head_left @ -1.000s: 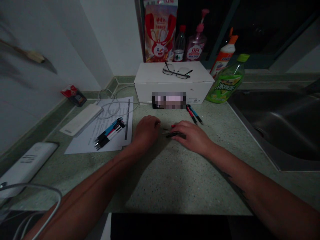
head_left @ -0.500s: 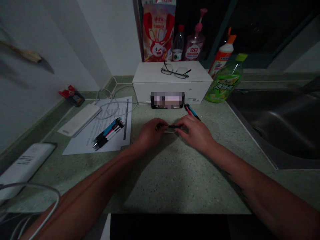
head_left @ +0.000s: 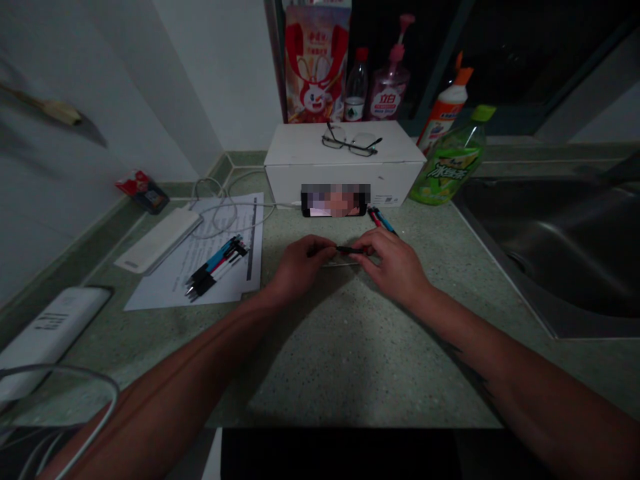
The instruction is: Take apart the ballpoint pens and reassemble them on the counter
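Note:
Between my two hands a thin black pen (head_left: 349, 250) lies level, just above the counter, its ends hidden by my fingers. My left hand (head_left: 304, 267) pinches its left end with thumb and fingertips. At the other end, my right hand (head_left: 391, 262) grips it the same way. Under the pen is a pale flat strip (head_left: 341, 265), too dim to name. Behind my right hand lie blue and red pens (head_left: 384, 221). On a printed sheet (head_left: 237, 220) to the left rest several more pens (head_left: 215, 267).
A phone (head_left: 335, 201) leans against a white box (head_left: 345, 175) with glasses (head_left: 351, 141) on top. A green bottle (head_left: 450, 163) stands right of it, before the sink (head_left: 565, 247). White power banks (head_left: 157, 240) and cables occupy the left side.
The black pen has tilted slightly, and more of it shows between my fingers. My hands have shifted only a little; the other things stay put. The phone's blurred picture differs.

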`<state>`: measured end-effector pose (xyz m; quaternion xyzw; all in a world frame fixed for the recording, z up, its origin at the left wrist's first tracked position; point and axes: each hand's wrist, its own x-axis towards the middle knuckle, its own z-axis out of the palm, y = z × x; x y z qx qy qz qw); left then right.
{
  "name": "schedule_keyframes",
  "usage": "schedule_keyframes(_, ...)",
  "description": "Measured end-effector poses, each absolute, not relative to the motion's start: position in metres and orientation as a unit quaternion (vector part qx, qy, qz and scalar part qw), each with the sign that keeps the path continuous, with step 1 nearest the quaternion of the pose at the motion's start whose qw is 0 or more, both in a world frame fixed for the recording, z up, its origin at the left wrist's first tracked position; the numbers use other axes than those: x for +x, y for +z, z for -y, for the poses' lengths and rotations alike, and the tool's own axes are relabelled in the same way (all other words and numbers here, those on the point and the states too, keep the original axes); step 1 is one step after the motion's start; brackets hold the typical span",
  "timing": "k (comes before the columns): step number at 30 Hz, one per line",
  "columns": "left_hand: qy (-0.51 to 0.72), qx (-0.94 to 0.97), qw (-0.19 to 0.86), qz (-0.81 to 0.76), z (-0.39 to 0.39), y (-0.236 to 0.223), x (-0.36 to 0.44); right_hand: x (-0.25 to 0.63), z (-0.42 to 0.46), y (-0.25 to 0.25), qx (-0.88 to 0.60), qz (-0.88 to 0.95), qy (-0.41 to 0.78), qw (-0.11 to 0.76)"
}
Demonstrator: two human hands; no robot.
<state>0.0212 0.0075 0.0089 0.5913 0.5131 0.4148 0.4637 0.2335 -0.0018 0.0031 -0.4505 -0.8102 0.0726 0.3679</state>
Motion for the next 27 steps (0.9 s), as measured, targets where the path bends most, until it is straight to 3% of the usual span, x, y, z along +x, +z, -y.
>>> schedule_keyframes(27, 0.42, 0.509, 0.577, -0.481, -0.0043, 0.0128, 0.0225, 0.2307, 0.0075, 0.0097, -0.427, 0.804, 0.054, 0.41)
